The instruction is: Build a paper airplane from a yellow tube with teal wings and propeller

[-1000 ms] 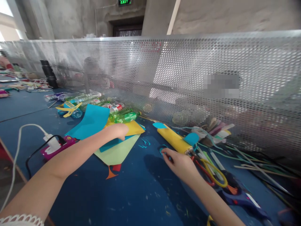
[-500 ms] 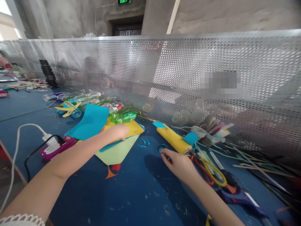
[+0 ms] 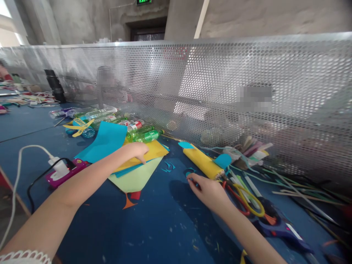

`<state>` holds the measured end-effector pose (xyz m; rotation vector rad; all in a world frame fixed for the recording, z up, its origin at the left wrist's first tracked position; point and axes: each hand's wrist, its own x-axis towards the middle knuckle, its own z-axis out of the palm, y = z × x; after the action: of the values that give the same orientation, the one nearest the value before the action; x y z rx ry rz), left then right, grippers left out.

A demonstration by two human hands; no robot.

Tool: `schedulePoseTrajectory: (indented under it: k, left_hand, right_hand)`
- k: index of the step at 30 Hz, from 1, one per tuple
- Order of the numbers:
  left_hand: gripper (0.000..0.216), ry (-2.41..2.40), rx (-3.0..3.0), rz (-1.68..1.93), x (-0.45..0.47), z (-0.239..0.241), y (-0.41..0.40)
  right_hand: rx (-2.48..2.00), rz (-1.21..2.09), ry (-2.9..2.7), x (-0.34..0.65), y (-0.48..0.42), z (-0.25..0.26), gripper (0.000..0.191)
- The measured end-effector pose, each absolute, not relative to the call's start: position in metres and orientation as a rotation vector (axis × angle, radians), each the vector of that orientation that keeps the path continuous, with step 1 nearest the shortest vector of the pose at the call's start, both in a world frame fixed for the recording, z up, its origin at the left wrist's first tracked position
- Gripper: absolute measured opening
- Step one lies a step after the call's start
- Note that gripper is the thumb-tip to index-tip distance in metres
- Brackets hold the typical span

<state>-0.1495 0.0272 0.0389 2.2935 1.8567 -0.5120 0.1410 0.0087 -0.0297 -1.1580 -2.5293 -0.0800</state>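
Above the stack of coloured paper, my left hand [image 3: 137, 149] hangs palm down, thumb and fingers bent towards a yellow sheet [image 3: 156, 151]; nothing shows between them. My right hand [image 3: 207, 190] is low over the table, with thumb and fingertips pinched on a small blue paper scrap [image 3: 188, 175]. Further blue paper offcuts [image 3: 168, 167] lie between the hands. Beyond my right hand rests a yellow paper-wrapped tube [image 3: 202, 161] with blue paper pieces at its side and far end. A light green sheet [image 3: 140, 176] sticks out under the stack.
Plastic bottles [image 3: 148, 136] lie along the perforated metal screen [image 3: 154, 80]. A blue sheet [image 3: 110, 137] curls over the stack's left side. At left is a purple power strip [image 3: 67, 174] with cables. Scissors [image 3: 251, 201], a glue gun [image 3: 283, 231] and sticks crowd the right.
My left hand has shifted slightly left and up over the yellow paper, and its thumb shows more clearly. My right hand stays almost still.
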Motion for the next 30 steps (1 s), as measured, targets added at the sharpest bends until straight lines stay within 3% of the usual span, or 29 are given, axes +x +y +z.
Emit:
schedulePoseTrajectory:
  k: [5, 11, 15, 21, 30]
  left_hand:
    - [0.073, 1.808, 2.298, -0.476, -0.159, 0.031, 0.031]
    - [0.085, 1.776, 2.135, -0.567, -0.162, 0.036, 0.042]
    - [0.089, 1.775, 2.002, -0.574, -0.16, 0.04, 0.046]
    - [0.081, 1.834, 2.072, -0.548, -0.148, 0.048, 0.032]
    - [0.073, 1.825, 2.088, -0.508, -0.15, 0.045, 0.033]
  right_hand:
    - [-1.144, 0.413, -2.44, 0.131, 0.0, -0.023, 0.022]
    - [-1.018, 0.92, -2.399, 0.087, -0.027, -0.011, 0.029]
    - [-1.167, 1.419, -2.249, 0.046, -0.033, -0.011, 0.036]
    - [-1.42, 1.685, -1.889, 0.023, -0.026, -0.008, 0.027]
    - [-1.37, 1.95, -1.356, 0.016, -0.022, -0.012, 0.013]
